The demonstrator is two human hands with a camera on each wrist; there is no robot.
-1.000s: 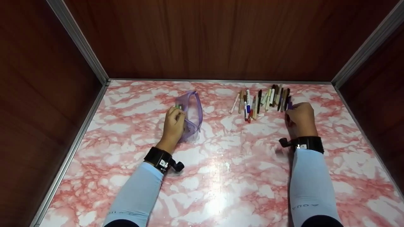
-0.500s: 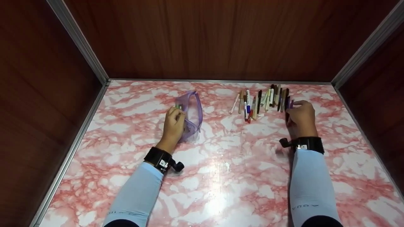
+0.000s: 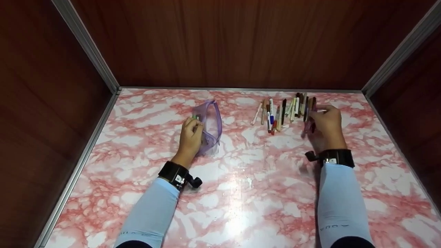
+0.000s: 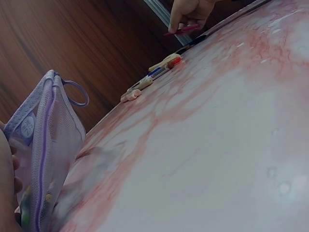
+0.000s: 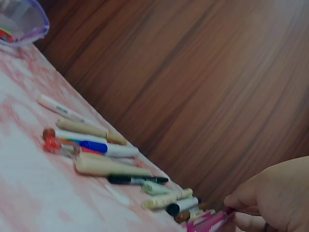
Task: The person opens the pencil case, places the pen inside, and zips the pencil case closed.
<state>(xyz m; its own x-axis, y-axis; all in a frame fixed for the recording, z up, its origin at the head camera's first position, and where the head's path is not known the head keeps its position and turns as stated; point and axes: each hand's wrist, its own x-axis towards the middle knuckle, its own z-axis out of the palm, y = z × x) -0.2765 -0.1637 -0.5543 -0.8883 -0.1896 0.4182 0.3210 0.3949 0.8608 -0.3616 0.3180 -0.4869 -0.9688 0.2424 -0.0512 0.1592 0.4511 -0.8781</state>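
While the left hand point(image 3: 191, 135) still pinches the pouch point(image 4: 48, 145), the right hand point(image 3: 329, 123) edges forward pinching a pink pen point(image 5: 211, 223)

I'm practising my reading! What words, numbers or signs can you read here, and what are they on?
"AQUA", faint, as best I can tell: right sleeve.
Left sleeve: letters too blurred to read.
White pen: print too blurred.
Blue-capped marker: print too small.
Purple pouch: round badge, its marks unreadable.
No numbers I can read.
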